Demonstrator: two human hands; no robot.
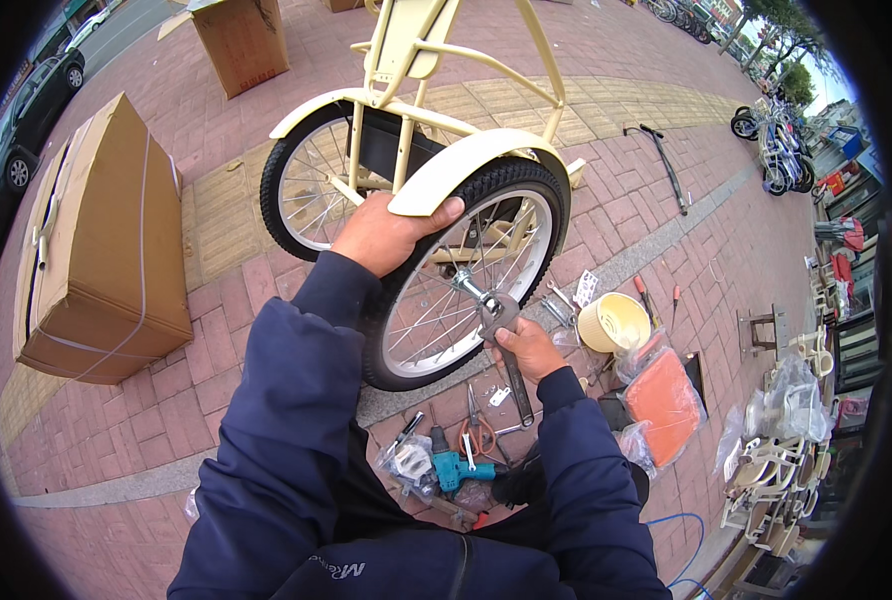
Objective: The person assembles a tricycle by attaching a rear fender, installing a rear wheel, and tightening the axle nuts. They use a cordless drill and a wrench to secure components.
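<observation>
A cream tricycle frame [406, 50] stands in front of me with two spoked wheels. My left hand [391, 230] grips the tyre of the nearer wheel [384, 330], its thumb below the edge of the cream mudguard [466, 165]. In my right hand [531, 350] is a dark adjustable wrench [516, 378], its jaws at the end of the wheel's axle [471, 285]. I cannot tell how tightly the jaws sit there. The second wheel [274, 205] is farther left, partly behind the frame.
Around my feet lie a teal cordless drill [453, 468], orange-handled scissors [478, 438] and loose hardware. To the right are a cream basket [591, 325] and a wrapped orange panel [666, 405]. A large cardboard box [116, 260] stands left; a hand pump [666, 165] lies farther off.
</observation>
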